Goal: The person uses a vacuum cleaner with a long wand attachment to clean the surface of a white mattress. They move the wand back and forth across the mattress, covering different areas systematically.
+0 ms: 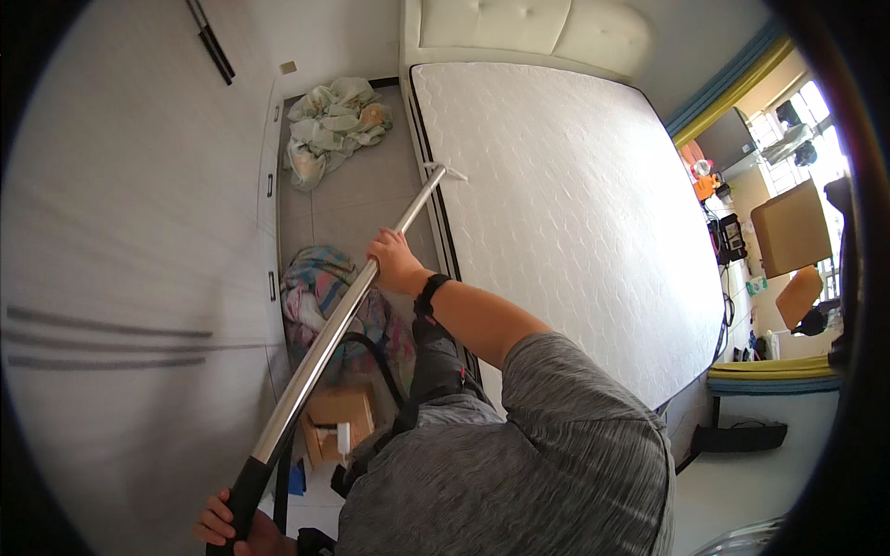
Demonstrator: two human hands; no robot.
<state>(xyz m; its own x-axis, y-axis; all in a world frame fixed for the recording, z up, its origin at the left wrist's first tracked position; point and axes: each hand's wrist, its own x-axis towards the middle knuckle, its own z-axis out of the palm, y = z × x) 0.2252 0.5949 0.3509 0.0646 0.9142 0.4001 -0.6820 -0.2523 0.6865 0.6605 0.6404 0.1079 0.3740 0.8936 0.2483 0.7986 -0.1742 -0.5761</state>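
A long shiny metal vacuum wand [324,338] slants from the lower left up to the bed. My right hand [396,263], with a black band on its wrist, is wrapped round the tube partway along. At the lower left my left hand [239,530] grips the black handle end. The wand's small pale nozzle [451,172] is at the near-left part of a white quilted mattress [575,232]; whether it presses on the surface I cannot tell. A black curved hose [375,360] loops beneath the wand.
Crumpled pale plastic bags [336,125] and a heap of colourful cloth [324,287] lie between bed and cabinets [139,232]. An open cardboard box [336,417] sits near my legs. A cream headboard [519,26] stands behind the mattress. Tools and cardboard [791,229] crowd the right.
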